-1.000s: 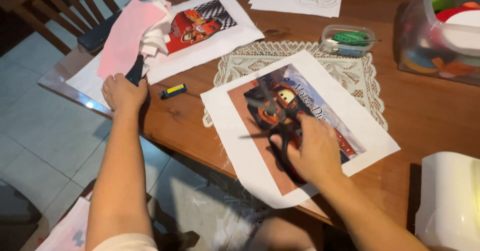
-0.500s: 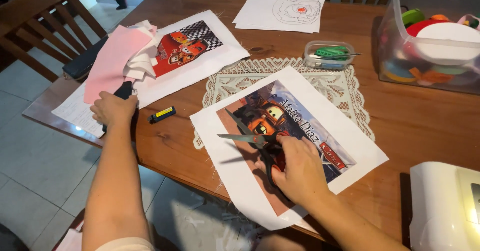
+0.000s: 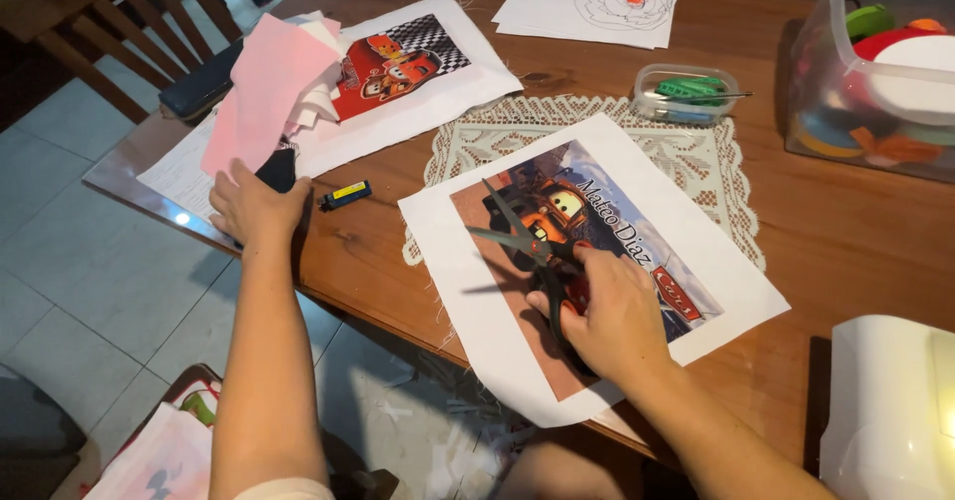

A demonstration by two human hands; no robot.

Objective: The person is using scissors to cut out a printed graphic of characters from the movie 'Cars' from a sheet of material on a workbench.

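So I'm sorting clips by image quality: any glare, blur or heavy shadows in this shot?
Head view: mostly sharp and evenly lit; a small glare spot on the table edge by the left hand; soft shadows of the scissors and right hand fall on the print; the white machine at lower right is bright, nearly washed out; the chair corner is dim.

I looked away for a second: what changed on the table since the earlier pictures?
Little changed. The right hand keeps hold of the scissors, blades open, over the printed fabric sheet. The left hand stays at the table edge on a dark object beside the pink fabric. Only the camera's view shifted.
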